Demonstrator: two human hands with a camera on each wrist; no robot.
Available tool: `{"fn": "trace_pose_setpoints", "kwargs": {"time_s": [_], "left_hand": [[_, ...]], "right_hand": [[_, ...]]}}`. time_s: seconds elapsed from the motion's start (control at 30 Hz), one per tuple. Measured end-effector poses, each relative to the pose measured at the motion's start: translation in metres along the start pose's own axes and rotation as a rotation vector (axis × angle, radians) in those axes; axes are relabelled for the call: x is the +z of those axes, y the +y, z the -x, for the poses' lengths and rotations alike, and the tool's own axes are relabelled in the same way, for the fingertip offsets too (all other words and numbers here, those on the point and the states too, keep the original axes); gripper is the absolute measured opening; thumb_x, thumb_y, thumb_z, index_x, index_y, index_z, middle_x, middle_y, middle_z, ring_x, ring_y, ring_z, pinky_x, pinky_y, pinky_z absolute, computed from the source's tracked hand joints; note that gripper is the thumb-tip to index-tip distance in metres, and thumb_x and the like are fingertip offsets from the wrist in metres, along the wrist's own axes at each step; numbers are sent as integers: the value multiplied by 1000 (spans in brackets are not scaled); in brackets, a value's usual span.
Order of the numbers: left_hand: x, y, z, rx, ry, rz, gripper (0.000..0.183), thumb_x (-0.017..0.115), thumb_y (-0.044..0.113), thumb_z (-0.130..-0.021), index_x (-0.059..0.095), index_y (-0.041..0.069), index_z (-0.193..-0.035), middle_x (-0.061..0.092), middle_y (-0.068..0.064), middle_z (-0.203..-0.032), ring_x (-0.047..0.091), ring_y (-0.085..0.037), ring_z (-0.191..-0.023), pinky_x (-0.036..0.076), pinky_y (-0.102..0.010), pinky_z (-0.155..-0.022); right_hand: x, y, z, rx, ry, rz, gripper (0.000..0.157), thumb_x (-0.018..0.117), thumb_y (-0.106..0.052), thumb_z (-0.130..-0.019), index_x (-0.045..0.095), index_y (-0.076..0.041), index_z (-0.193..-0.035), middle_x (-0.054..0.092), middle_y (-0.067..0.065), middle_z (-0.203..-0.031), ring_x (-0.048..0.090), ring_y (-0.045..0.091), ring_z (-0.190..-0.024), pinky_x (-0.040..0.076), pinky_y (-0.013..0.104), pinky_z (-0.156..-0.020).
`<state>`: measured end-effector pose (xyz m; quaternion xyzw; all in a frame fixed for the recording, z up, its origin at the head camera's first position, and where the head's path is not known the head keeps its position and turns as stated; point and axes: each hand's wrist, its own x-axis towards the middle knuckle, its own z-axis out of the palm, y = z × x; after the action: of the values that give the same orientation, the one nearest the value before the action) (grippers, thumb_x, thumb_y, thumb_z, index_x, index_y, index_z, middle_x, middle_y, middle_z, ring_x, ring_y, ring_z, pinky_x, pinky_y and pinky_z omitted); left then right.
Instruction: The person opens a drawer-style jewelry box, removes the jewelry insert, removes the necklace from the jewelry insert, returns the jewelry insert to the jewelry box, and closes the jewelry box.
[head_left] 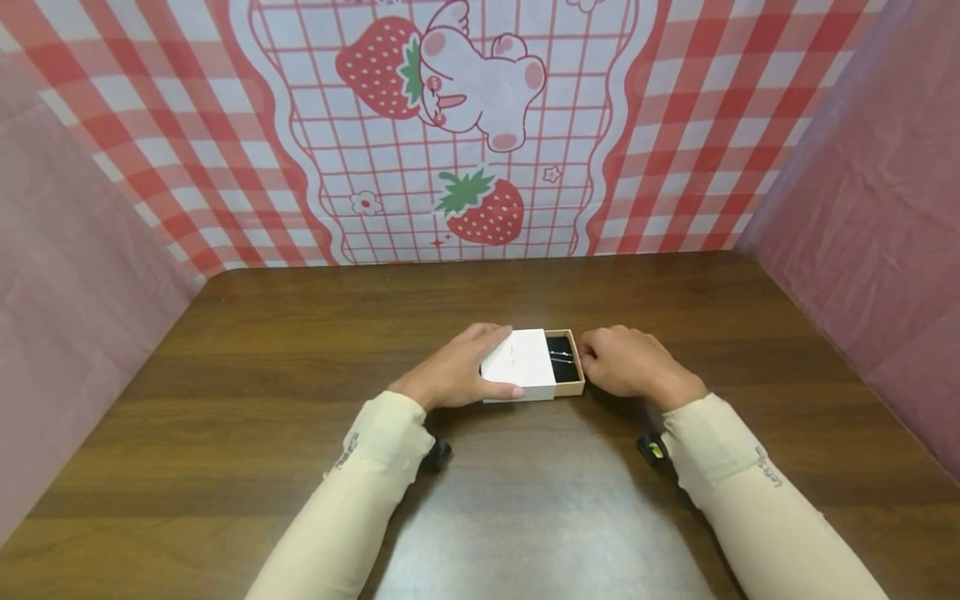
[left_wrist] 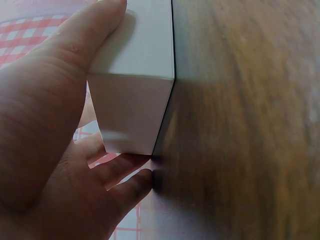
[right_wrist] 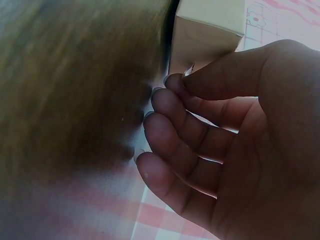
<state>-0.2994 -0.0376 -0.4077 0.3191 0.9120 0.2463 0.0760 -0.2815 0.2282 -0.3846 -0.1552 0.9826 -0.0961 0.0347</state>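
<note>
Grips a white box (head_left: 521, 360) with the left hand (head_left: 465, 371), thumb at the near side. Shows thin jewellery (head_left: 561, 355) on black in the tray (head_left: 570, 389), partly out rightward. Curls the right hand (head_left: 630, 362) at the tray's end; cannot tell whether pinching. Lies flat on the table (head_left: 247, 383).

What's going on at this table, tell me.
A person has a small slide-out jewelry box partly open on a wooden table. The left hand grips the white box sleeve, thumb on the near side and fingers on the far side. The tan inner tray sticks out to the right, showing black lining with thin, shiny strands on it. The right hand, fingers curled, is at the tray's outer end; whether it grips it is unclear.
</note>
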Motion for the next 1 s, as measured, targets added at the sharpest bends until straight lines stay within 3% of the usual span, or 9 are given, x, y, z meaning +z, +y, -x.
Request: {"fn": "trace_pose_setpoints", "kwargs": {"time_s": [1.0], "left_hand": [[-1,1,0,11,0,8,99,77,54,-84,29,10,-159,37,-8,-155,41,-21,-136,34,-38,-112]], "right_hand": [[-1,1,0,-9,-13,-13,18,57,-18,-93,61,-17,-76,55,1,-71,50,20,-66,40,39,-59]]}}
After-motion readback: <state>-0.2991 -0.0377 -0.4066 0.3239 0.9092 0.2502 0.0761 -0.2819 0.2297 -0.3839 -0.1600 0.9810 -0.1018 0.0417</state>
